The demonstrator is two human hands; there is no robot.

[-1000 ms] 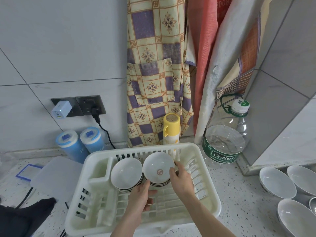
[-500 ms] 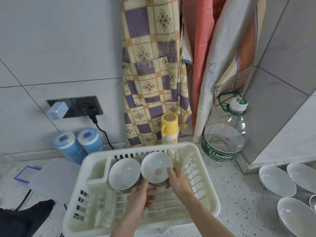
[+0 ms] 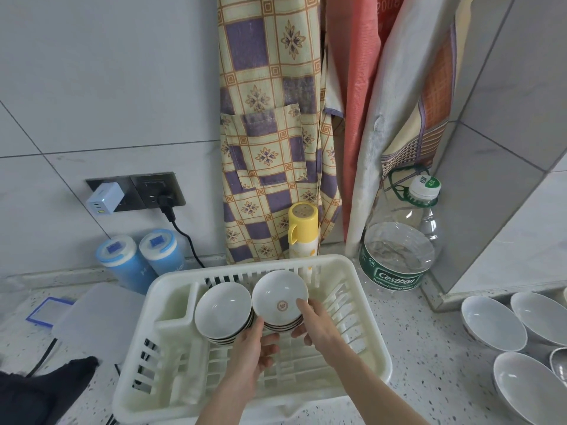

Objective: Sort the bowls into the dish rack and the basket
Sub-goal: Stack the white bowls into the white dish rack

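Bowls stand on edge in two stacks inside the white dish rack [image 3: 362, 338], which sits on the speckled counter [image 3: 429, 378] and takes up the middle of it. Behind the rack a checked apron [image 3: 267, 133] hangs on the tiled wall, with a big clear water bottle [image 3: 402, 240] to its right and a yellow flask [image 3: 302, 231] just behind the rack's back rim. Two blue canisters [image 3: 141, 259] stand near the wall on the left. More loose bowls [image 3: 494, 323] lie on the counter at the far right, well apart from the rack. Of the two stacks, the left stack [image 3: 222, 311] leans beside the right stack [image 3: 279, 297], the two touching; the front bowl of the right one carries a small round emblem. The right hand [image 3: 316, 322] holds that right stack at its lower right rim, thumb on the face and fingers curled underneath. The left hand [image 3: 256, 351] touches the lower edges between the stacks with its thumb up; whether it grips anything, I cannot tell.
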